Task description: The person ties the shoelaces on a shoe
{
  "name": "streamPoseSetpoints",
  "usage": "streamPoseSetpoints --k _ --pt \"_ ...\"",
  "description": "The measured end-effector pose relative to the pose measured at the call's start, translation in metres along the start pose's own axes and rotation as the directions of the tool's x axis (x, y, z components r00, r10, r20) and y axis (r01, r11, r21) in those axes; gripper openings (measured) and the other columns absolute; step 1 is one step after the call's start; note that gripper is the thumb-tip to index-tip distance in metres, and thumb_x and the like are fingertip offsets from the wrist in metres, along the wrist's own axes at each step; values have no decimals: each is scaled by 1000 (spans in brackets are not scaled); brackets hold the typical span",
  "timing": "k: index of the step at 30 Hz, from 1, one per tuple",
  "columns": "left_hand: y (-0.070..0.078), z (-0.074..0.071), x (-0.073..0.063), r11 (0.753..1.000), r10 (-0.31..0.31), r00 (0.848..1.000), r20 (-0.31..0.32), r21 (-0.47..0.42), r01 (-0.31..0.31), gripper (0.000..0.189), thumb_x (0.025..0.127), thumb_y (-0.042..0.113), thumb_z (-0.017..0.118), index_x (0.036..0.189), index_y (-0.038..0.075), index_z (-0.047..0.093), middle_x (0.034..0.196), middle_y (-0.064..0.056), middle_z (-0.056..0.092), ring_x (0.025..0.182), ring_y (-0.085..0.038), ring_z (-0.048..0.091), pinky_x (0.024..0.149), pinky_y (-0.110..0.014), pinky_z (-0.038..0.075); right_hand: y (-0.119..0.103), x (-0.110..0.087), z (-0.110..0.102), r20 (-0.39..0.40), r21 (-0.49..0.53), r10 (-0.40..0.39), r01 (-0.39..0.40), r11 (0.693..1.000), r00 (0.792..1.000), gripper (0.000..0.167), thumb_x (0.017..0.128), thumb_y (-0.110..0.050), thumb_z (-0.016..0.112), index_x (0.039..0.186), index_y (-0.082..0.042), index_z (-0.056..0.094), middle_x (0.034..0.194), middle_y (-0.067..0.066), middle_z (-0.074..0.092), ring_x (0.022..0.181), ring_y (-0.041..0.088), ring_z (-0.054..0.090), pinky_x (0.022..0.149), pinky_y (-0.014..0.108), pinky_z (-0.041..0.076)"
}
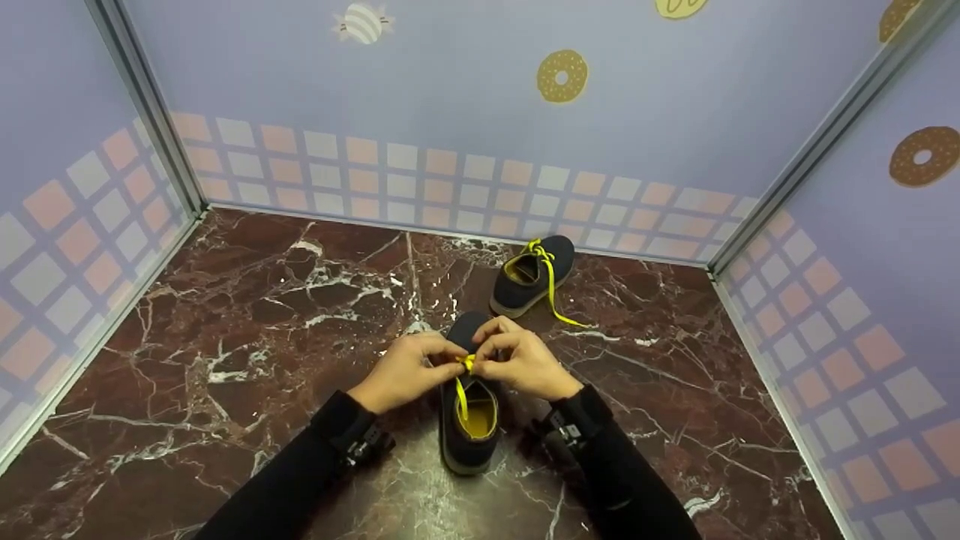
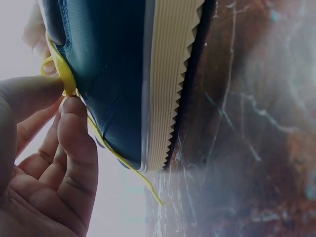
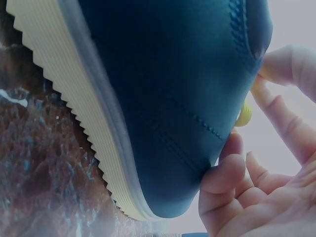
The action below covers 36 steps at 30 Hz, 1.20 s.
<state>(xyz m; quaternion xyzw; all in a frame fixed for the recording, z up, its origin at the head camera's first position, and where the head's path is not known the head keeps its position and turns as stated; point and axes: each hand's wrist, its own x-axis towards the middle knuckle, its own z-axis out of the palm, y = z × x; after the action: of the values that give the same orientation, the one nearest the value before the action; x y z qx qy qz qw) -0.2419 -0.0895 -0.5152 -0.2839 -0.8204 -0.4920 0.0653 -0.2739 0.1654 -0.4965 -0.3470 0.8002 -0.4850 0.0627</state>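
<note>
A dark shoe with a yellow lining (image 1: 476, 421) stands on the floor, heel toward me, between both hands. Over its tongue, my left hand (image 1: 409, 373) pinches the yellow shoelace (image 2: 63, 74) between thumb and index finger. One lace end (image 1: 461, 401) hangs beside the shoe opening. My right hand (image 1: 527, 365) pinches at the lace from the other side, thumb and index finger meeting close to the left fingertips. In the right wrist view the shoe's side (image 3: 168, 108) partly hides that grip, and the other fingers (image 3: 224, 175) curl close to the toe.
A second dark shoe (image 1: 512, 295) stands farther off near the back wall, its yellow lace (image 1: 553, 289) trailing onto the reddish marble floor (image 1: 300, 300). Patterned lilac panels (image 1: 450, 75) rise at the back and on both sides.
</note>
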Motion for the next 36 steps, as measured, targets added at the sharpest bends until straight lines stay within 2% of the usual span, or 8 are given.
streamPoseSetpoints --k 4,8,11,16,21,26,31,36 --pt "0 0 0 1000 0 1000 4 4 0 18 97 12 87 115 9 87 98 1 75 88 -13 67 80 -32 58 0 0 0 1 -5 0 0 1000 1000 6 94 -6 83 92 -12 84 129 20 65 120 25 60 97 38 51" --pt "-1 1 1 1000 -5 1000 9 -5 5 17 97 13 87 114 9 88 100 1 77 90 -13 66 80 -28 54 -1 0 -1 2 -17 6 -6 1000 1000 2 94 -9 83 93 -10 84 129 14 66 117 23 61 91 36 51" --pt "-1 2 2 1000 -3 1000 -2 -4 3 14 97 13 87 111 10 88 102 1 78 92 -13 68 81 -27 53 -1 0 -1 3 -23 10 -9 1000 1000 2 94 -11 84 94 -9 84 129 12 66 115 24 61 88 39 53" --pt "-1 4 1 1000 20 999 -33 -2 -20 10 97 12 87 107 10 89 99 1 79 91 -14 70 81 -28 54 0 0 -1 -4 -20 12 -12 1000 1000 6 93 -7 85 92 -13 85 128 13 67 118 24 62 93 49 53" --pt "-1 5 1 1000 19 999 -51 9 -19 8 97 8 86 105 9 88 98 1 78 89 -13 69 80 -27 55 -1 1 0 -4 -19 15 -15 1000 1000 8 93 -6 86 91 -14 84 128 14 68 120 24 62 99 52 53" --pt "-2 5 1 1000 21 998 -56 -5 -21 8 97 5 84 103 9 87 96 1 77 87 -14 69 80 -29 58 -4 -1 -3 2 7 29 -29 1000 1000 7 96 -9 84 93 -14 83 127 14 68 119 24 61 95 41 53" --pt "-2 5 1 999 7 999 -54 -35 -9 7 96 5 84 102 9 87 96 1 77 88 -15 69 82 -31 60 -8 -4 -13 -10 26 45 -45 999 999 3 99 -12 83 98 -13 85 109 7 68 99 20 61 80 29 50" --pt "-2 6 0 999 -1 999 -54 -49 -2 6 96 6 85 101 8 86 95 1 77 87 -15 69 81 -32 60 -12 -8 -24 44 22 58 -59 998 997 6 100 -17 85 102 -12 86 96 -1 74 85 14 61 74 24 48"
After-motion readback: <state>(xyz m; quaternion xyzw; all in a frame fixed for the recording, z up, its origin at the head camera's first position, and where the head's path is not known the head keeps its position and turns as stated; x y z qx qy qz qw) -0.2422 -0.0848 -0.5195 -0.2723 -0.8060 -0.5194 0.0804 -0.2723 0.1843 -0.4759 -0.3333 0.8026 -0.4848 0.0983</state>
